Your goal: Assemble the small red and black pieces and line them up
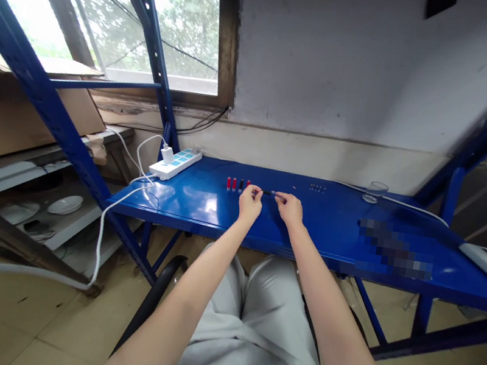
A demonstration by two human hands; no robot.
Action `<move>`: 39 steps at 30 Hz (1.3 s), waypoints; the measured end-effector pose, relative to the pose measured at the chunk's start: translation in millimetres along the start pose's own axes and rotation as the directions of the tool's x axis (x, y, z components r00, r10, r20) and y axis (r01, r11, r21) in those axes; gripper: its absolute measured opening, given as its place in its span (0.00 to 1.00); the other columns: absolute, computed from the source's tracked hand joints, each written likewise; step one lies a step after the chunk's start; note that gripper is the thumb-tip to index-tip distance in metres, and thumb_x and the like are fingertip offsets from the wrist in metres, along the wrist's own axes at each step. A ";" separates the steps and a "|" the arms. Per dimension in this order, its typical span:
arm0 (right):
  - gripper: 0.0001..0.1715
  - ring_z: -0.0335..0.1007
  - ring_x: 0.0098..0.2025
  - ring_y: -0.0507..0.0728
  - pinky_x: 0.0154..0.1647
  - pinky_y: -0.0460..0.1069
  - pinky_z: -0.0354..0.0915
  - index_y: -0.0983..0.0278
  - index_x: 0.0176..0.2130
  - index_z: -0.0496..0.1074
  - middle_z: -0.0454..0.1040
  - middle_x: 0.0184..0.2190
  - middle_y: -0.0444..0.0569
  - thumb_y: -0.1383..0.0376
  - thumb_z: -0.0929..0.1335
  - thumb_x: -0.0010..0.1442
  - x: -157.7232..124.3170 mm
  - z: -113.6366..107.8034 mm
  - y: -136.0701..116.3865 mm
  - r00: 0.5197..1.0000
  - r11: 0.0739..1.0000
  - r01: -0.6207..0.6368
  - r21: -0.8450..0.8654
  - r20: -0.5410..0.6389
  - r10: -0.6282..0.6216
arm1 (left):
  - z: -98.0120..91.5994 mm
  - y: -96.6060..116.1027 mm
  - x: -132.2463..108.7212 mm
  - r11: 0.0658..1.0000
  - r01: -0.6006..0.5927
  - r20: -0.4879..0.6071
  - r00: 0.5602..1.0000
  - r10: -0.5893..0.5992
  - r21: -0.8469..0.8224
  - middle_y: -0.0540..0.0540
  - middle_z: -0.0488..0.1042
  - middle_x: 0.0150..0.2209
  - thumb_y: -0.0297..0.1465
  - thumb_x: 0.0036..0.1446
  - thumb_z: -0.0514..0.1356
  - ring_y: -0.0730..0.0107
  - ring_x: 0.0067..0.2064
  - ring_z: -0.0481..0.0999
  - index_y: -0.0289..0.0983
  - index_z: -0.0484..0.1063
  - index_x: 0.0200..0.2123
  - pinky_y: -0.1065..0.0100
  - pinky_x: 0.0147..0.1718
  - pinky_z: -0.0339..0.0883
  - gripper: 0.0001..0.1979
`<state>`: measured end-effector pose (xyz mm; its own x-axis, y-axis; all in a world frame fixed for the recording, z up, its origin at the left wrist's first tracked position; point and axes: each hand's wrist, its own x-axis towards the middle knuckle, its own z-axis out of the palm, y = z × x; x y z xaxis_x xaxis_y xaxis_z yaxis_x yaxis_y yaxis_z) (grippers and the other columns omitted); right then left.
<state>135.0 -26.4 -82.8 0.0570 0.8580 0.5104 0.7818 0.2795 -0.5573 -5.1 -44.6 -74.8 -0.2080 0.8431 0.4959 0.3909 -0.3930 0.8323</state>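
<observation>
Both hands are held close together over the blue tabletop [194, 199]. My left hand [249, 203] is closed in a pinch on one end of a slim dark stick-like piece [268, 193], too small to name surely. At its other end the fingertips of my right hand [290, 208] are pinched together. Left of my left hand stand several small red and black pieces with pale lower ends, among them a red piece [228, 184] and a black piece [241, 184]. One red piece is partly hidden behind my left hand.
A white power strip [175, 164] with a plugged-in charger lies at the left. Tiny metallic bits [317, 188] and a clear glass [375, 192] are at the back right. A blurred dark object [394, 249] lies at the right. Blue frame posts [453, 194] flank the table.
</observation>
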 end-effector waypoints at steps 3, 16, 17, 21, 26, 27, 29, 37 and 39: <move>0.17 0.70 0.35 0.56 0.36 0.48 0.64 0.61 0.42 0.75 0.75 0.34 0.50 0.62 0.62 0.56 -1.0 -2.7 -1.1 0.998 0.996 -0.062 -0.064 0.028 0.064 | -1.4 0.8 0.2 0.999 -0.010 0.004 1.000 0.011 -0.030 0.48 0.70 0.32 0.27 0.53 0.53 0.75 0.30 0.67 0.36 0.66 0.31 0.73 0.34 0.62 0.03; 0.16 0.71 0.37 0.57 0.37 0.49 0.65 0.60 0.42 0.75 0.76 0.36 0.50 0.63 0.63 0.55 -1.0 -3.0 -2.3 0.993 0.993 -0.079 -0.089 0.077 0.086 | -0.5 0.6 1.0 0.998 0.019 0.006 1.000 -0.019 -0.066 0.48 0.71 0.32 0.28 0.53 0.53 0.76 0.29 0.68 0.36 0.67 0.32 0.73 0.34 0.62 0.04; 0.16 0.71 0.37 0.57 0.38 0.49 0.65 0.60 0.42 0.75 0.76 0.36 0.50 0.63 0.63 0.55 -0.8 -2.7 -1.9 0.993 0.993 -0.078 -0.087 0.078 0.085 | -0.8 0.9 0.9 0.998 0.019 0.005 1.000 -0.018 -0.065 0.48 0.71 0.32 0.28 0.53 0.54 0.76 0.29 0.68 0.36 0.67 0.32 0.73 0.34 0.63 0.04; 0.17 0.71 0.37 0.57 0.38 0.49 0.65 0.60 0.43 0.75 0.76 0.36 0.49 0.63 0.64 0.55 -0.3 -2.6 -1.0 0.993 0.993 -0.085 -0.080 0.071 0.091 | -1.8 2.6 0.2 0.998 0.014 0.012 1.000 -0.013 -0.068 0.47 0.71 0.34 0.30 0.54 0.54 0.77 0.28 0.68 0.36 0.67 0.34 0.72 0.33 0.63 0.06; 0.17 0.72 0.36 0.57 0.37 0.49 0.65 0.60 0.43 0.75 0.76 0.36 0.50 0.63 0.63 0.55 -0.9 -4.0 -2.5 0.993 0.994 -0.092 -0.063 0.066 0.097 | -1.2 4.3 -1.8 0.993 0.005 0.064 0.998 0.002 -0.114 0.46 0.72 0.35 0.31 0.54 0.54 0.77 0.27 0.69 0.36 0.68 0.42 0.72 0.32 0.65 0.12; 0.17 0.72 0.36 0.57 0.37 0.49 0.65 0.61 0.43 0.75 0.76 0.36 0.50 0.63 0.63 0.55 -1.2 -4.3 -3.0 0.993 0.994 -0.094 -0.063 0.067 0.099 | -0.9 4.3 -2.3 0.993 -0.002 0.077 0.997 0.012 -0.121 0.46 0.72 0.34 0.31 0.54 0.54 0.78 0.27 0.69 0.36 0.68 0.44 0.73 0.31 0.64 0.13; 0.17 0.72 0.37 0.57 0.37 0.49 0.65 0.61 0.43 0.75 0.76 0.36 0.50 0.63 0.63 0.55 -1.6 -4.9 -3.7 0.993 0.993 -0.099 -0.062 0.065 0.103 | -0.5 3.9 -3.0 0.991 -0.023 0.097 0.995 0.036 -0.130 0.47 0.72 0.34 0.30 0.54 0.53 0.78 0.26 0.68 0.37 0.68 0.46 0.73 0.31 0.64 0.16; 0.20 0.71 0.37 0.56 0.37 0.48 0.64 0.61 0.47 0.72 0.76 0.36 0.50 0.63 0.62 0.56 -3.2 -6.4 -4.8 0.992 0.990 -0.124 -0.068 0.017 0.125 | 4.0 -3.5 -3.3 0.982 -0.161 0.148 0.974 0.174 -0.096 0.46 0.73 0.36 0.27 0.55 0.52 0.80 0.26 0.66 0.38 0.66 0.52 0.73 0.32 0.65 0.20; 0.20 0.71 0.37 0.56 0.36 0.48 0.64 0.62 0.48 0.72 0.76 0.36 0.50 0.63 0.62 0.56 -3.4 -7.3 -5.9 0.992 0.990 -0.118 -0.074 0.030 0.120 | 5.8 -5.3 -3.8 0.978 -0.200 0.180 0.961 0.209 -0.066 0.46 0.73 0.37 0.27 0.54 0.52 0.79 0.26 0.66 0.38 0.68 0.50 0.73 0.33 0.65 0.19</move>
<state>134.8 -34.2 -76.4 0.1317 0.8980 0.4198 0.8134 0.1442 -0.5636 -1.2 -43.6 -82.5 0.0435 0.7946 0.6055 0.3648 -0.5769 0.7308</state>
